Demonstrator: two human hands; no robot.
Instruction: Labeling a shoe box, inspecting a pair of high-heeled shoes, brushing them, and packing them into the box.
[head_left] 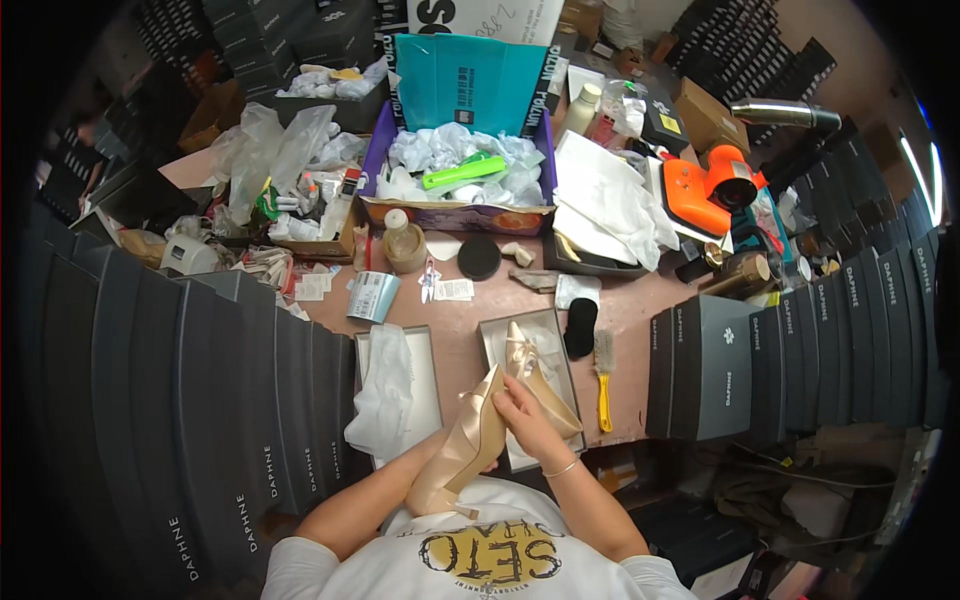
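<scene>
A champagne satin high-heeled shoe [465, 445] is tilted in front of my chest, its pointed toe up and its heel toward my shirt. My left hand [491, 466] holds it from beneath, mostly hidden behind the shoe, with only fingertips showing. My right hand [522, 414] grips the edge near the toe, thumb on the side. Just beyond, a matching shoe [540, 388] with a bow rests in an open shoe box [566, 365]. Left of it lies a box lid [425, 370] with crumpled white tissue paper [384, 385] on it.
Stacked dark shoe boxes [215, 400] wall in the left side, and more boxes [790, 350] the right. A yellow-handled brush [604, 385] and a black pad [580, 328] lie right of the open box. Farther back are a bottle [403, 243], a purple box [455, 217] and an orange tool [705, 190].
</scene>
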